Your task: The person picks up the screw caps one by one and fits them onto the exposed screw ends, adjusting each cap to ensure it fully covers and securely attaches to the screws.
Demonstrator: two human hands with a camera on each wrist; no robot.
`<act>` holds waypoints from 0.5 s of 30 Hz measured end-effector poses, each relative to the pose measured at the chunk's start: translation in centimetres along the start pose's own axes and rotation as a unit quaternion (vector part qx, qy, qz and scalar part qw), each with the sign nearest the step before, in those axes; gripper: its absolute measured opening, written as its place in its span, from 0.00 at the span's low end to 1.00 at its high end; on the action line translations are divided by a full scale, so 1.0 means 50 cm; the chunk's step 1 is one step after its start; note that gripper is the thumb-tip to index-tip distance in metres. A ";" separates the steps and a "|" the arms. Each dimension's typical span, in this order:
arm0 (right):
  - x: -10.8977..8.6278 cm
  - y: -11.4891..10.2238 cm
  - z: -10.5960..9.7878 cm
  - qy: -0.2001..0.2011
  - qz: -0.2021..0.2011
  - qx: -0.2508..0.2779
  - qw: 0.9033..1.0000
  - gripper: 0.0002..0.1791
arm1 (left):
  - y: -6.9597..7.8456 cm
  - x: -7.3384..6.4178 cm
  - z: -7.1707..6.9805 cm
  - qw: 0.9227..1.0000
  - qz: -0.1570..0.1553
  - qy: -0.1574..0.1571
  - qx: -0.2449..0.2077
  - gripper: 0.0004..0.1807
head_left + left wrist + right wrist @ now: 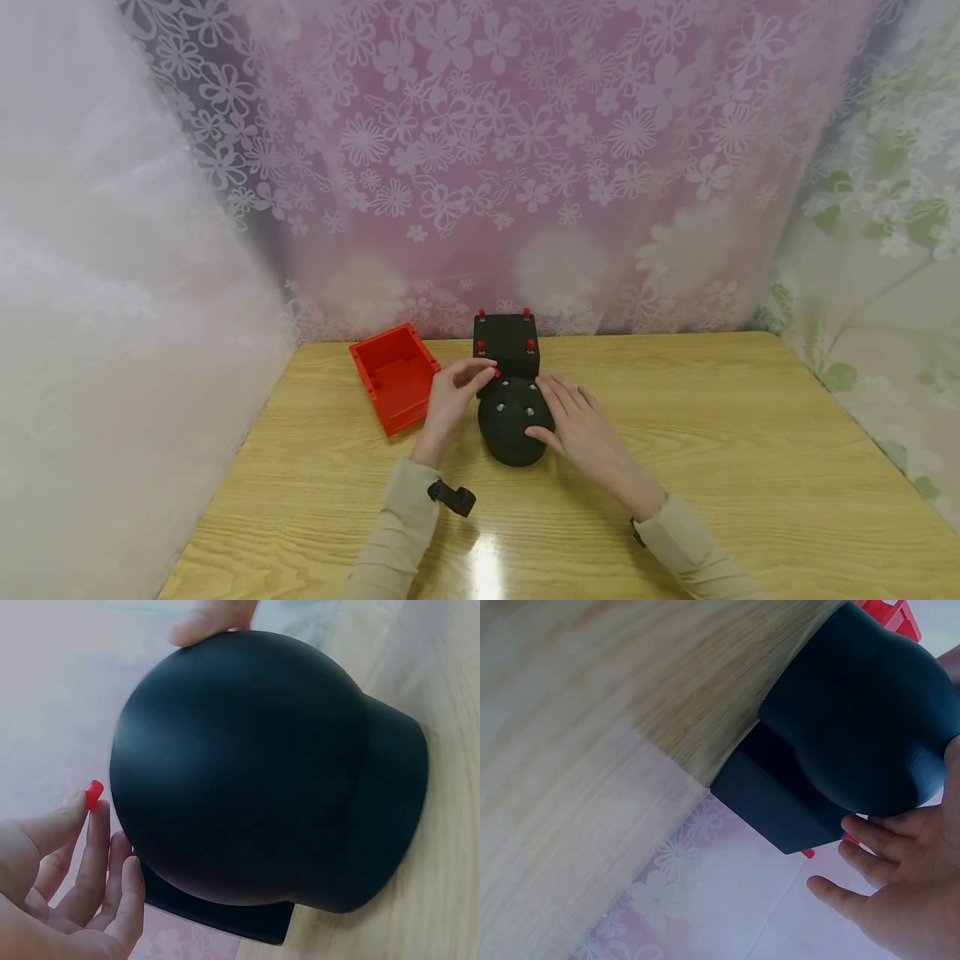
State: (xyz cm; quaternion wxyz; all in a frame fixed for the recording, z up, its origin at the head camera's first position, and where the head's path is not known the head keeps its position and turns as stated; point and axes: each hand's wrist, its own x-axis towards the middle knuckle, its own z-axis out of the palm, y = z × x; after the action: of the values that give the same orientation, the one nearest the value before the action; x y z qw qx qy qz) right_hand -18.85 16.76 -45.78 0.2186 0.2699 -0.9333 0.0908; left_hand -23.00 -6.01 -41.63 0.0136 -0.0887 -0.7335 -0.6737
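Note:
A black rounded dome [513,442] stands on the table, with several small silvery spots [529,411] on its top. Thumb and fingertips of my left hand [452,396] pinch a small red peg [94,793] close beside the dome's far left side. My right hand [581,429] rests on the dome's right side, its fingers fairly straight and spread, thumb on the near face. Directly behind the dome is a black block [506,331], with short red pegs [530,344] standing near its corners.
A red open bin [408,418] sits at an angle to the left of the dome. The wooden table [720,433] ends at a pink flowered curtain [480,208] at the back. A black strap [452,497] shows at my left cuff.

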 end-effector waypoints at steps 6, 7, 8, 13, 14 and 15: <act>0.000 -0.001 -0.004 -0.011 0.001 -0.006 1.000 0.50 | 0.006 -0.012 0.007 0.998 0.046 0.002 0.049 0.13; 0.000 -0.001 -0.003 -0.010 0.001 -0.006 1.000 0.50 | -0.006 -0.007 0.008 0.997 0.050 0.006 0.057 0.12; 0.000 -0.001 -0.003 -0.009 0.001 -0.007 1.000 0.50 | -0.018 -0.002 0.009 0.997 0.051 0.009 0.064 0.12; -0.001 0.001 -0.001 -0.010 0.005 -0.003 1.000 0.50 | -0.047 0.013 0.013 0.994 0.060 0.016 0.090 0.11; -0.001 0.001 -0.001 -0.011 0.006 -0.003 1.000 0.51 | -0.046 0.013 0.013 0.993 0.065 0.016 0.095 0.11; -0.001 0.001 -0.001 -0.012 0.006 -0.002 1.000 0.51 | -0.045 0.012 0.014 0.992 0.072 0.017 0.100 0.11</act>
State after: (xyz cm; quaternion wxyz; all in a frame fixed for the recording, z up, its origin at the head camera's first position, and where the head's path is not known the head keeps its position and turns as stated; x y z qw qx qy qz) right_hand -18.83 16.86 -45.78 0.2070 0.2647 -0.9379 0.0866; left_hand -23.88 -5.41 -43.85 0.0832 -0.1283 -0.7884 -0.5958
